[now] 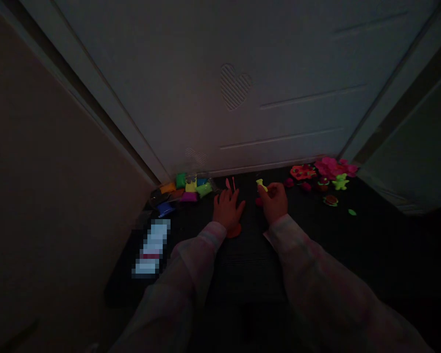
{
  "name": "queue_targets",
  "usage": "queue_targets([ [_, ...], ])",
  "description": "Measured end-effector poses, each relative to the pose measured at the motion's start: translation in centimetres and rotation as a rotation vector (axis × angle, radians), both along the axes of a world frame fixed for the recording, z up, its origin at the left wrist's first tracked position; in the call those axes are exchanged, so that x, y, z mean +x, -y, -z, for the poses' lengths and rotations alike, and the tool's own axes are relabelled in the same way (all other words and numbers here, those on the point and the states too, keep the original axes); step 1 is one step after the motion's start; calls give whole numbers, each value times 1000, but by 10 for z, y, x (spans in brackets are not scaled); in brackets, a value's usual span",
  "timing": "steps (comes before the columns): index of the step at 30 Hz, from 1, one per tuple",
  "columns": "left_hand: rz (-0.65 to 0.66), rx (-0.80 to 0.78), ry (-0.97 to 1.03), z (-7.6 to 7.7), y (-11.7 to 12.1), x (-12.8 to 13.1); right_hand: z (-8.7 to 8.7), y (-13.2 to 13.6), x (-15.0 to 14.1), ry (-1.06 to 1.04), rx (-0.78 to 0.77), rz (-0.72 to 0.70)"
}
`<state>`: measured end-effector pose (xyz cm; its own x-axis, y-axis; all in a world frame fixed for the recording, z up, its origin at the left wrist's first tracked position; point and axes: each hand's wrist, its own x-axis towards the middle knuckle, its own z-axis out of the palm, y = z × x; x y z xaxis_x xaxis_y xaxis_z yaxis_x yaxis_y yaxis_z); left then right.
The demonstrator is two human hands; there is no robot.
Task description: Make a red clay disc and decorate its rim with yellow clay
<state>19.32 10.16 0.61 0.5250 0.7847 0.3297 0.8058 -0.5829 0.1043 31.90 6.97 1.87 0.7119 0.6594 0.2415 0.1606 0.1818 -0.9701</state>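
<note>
My left hand (227, 210) is palm down near the middle of the dark tabletop, its fingers spread. An orange-red flat piece (234, 231) shows from under its wrist side. Just beyond its fingertips are thin pink sticks or tools (228, 184). My right hand (276, 203) is closed in a pinch on a small yellow piece (260, 185), shaped like a little figure or tool; the dim light hides its exact kind. A small dark-pink lump (258, 201) lies beside that hand, partly covered by it.
Several coloured packets, among them a purple one (189, 196), lie at the back left. A lit, pixelated phone-like screen (152, 247) is nearer. At the right are pink flower shapes (329, 166), a yellow-green figure (341, 182) and a green leaf (352, 212). A white panel (279, 117) rises behind.
</note>
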Motion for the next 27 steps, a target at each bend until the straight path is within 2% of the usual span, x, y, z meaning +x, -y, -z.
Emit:
queue_targets([
  [5,-22,-99,193,7,-7,0,0,0,1,-7,19,5],
  [8,-17,-228,419,4,-18,-4,2,1,1,34,-3,-22],
  [10,-34,-287,513,0,-26,-12,3,3,0,136,-51,-69],
  [12,-54,-292,550,-3,-27,-24,3,6,-3,364,-117,-166],
  [14,-19,-298,544,-4,-18,-39,3,11,-10,716,-190,-299],
  [15,44,-314,505,-4,-11,-46,3,13,-13,897,-228,-351],
  [16,164,-335,383,-3,-3,-53,3,15,-17,1051,-265,-381],
  [17,228,-334,299,-2,4,-58,3,16,-21,1168,-300,-387],
  [19,258,-337,241,-1,16,-65,3,17,-26,1287,-358,-357],
  [23,222,-497,399,0,19,-65,3,15,-25,1282,-398,-327],
  [27,79,-829,836,-2,15,-62,1,16,-22,1039,-258,-412],
])
